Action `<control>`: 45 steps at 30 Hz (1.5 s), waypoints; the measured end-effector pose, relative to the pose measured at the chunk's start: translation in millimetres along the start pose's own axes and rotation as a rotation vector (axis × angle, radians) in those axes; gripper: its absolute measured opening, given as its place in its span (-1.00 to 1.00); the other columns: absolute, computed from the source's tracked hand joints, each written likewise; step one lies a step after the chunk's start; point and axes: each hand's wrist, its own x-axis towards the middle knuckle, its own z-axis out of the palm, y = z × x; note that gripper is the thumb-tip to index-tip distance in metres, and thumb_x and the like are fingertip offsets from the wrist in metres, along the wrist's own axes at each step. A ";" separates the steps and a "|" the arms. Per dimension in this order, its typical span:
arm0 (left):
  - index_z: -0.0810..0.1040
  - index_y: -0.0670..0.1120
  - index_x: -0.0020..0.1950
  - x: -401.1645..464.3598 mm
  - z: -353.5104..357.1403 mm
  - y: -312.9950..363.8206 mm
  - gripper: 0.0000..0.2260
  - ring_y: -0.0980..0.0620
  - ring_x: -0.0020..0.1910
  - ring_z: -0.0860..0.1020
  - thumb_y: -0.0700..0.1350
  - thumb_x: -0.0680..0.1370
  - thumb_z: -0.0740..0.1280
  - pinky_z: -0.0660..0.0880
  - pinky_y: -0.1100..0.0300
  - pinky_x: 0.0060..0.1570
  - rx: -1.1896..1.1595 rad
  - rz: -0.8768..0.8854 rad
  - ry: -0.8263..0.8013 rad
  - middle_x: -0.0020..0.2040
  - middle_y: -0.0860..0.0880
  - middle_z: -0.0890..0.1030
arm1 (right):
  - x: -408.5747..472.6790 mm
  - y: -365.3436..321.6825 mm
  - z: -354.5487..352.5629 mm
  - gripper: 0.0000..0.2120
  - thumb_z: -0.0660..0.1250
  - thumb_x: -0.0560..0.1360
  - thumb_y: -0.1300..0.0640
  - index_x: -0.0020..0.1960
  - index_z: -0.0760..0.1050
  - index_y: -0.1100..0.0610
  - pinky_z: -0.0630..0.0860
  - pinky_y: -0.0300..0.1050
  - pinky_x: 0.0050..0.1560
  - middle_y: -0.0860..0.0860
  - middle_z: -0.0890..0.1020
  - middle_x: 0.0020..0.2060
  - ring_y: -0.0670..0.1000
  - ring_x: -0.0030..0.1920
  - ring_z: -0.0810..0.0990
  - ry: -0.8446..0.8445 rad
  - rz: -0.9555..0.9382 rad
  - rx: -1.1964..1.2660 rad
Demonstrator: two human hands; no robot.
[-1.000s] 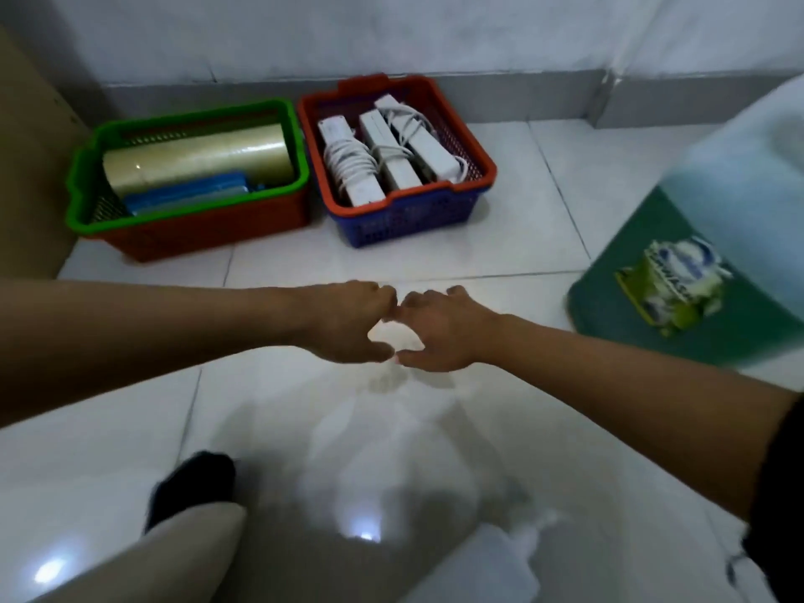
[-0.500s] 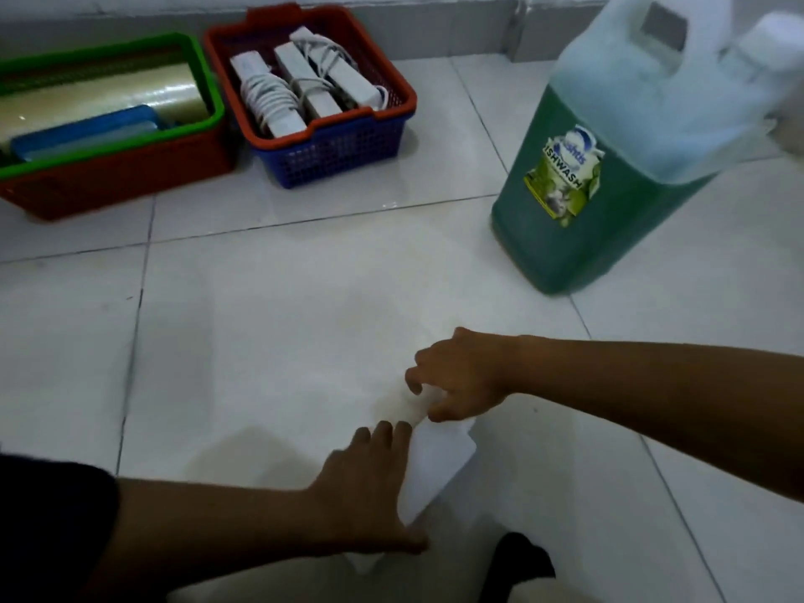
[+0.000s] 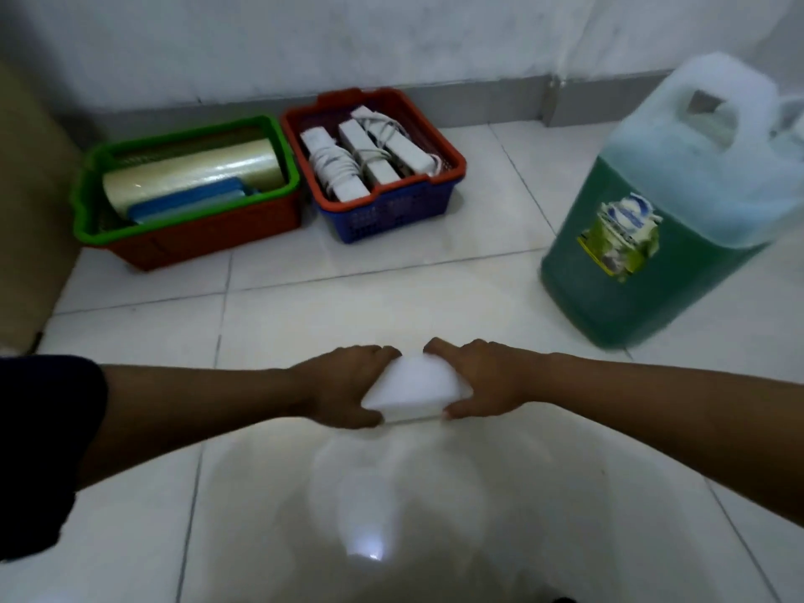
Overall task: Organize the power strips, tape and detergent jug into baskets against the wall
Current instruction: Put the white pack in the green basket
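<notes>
Both hands meet low over the white tiled floor (image 3: 391, 298), each grip pinching one side of a white, blurred sheet-like thing (image 3: 413, 387): the left hand (image 3: 348, 387) closes thumb and fingers on its left edge, the right hand (image 3: 483, 380) on its right edge. What the white thing is cannot be told.

At about 2 o'clock from the hands, well apart, the detergent jug (image 3: 678, 211) stands on the floor, green liquid inside, beside no basket. At 12 o'clock, against the wall (image 3: 304, 37), the blue basket (image 3: 383, 211) with a red rim holds the white power strips (image 3: 370, 158) with coiled cords. Touching its left side, at 11 o'clock, the red basket (image 3: 209, 237) with a green rim holds the large roll of tape (image 3: 191, 174), lying on its side, with a blue flat thing (image 3: 187, 204) in front of it.
</notes>
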 end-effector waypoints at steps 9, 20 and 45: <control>0.25 -0.03 0.41 -23.2 -96.3 -122.4 -0.32 -0.13 0.24 0.45 0.14 0.38 0.40 0.41 0.01 0.15 0.316 -0.168 0.445 0.29 -0.09 0.46 | 106.7 -66.2 -84.0 -0.31 0.39 0.38 -0.20 0.36 0.16 0.00 0.49 0.06 -0.03 0.11 0.54 0.16 0.23 0.11 0.54 0.512 -0.035 -0.073; -0.09 -0.03 0.53 -24.8 -113.3 -286.2 -0.24 -0.25 0.51 0.02 0.17 0.50 0.27 0.07 -0.21 0.45 -0.184 -0.865 0.633 0.56 -0.16 0.01 | 228.9 -121.7 -182.5 -0.33 0.34 0.42 -0.12 0.43 0.19 0.06 0.48 0.03 -0.23 0.18 0.55 0.06 0.25 -0.02 0.60 0.900 0.010 -0.363; -0.26 0.16 0.49 -30.6 -103.8 -346.6 -0.25 -0.26 0.43 0.27 0.30 0.49 0.15 -0.01 -0.19 0.44 -0.352 -0.900 0.264 0.50 -0.14 0.27 | 418.1 -133.4 -272.3 -0.43 0.26 0.52 0.02 0.47 0.13 -0.15 -0.03 0.50 0.32 0.05 0.30 0.41 0.25 0.43 0.14 0.639 0.144 -0.453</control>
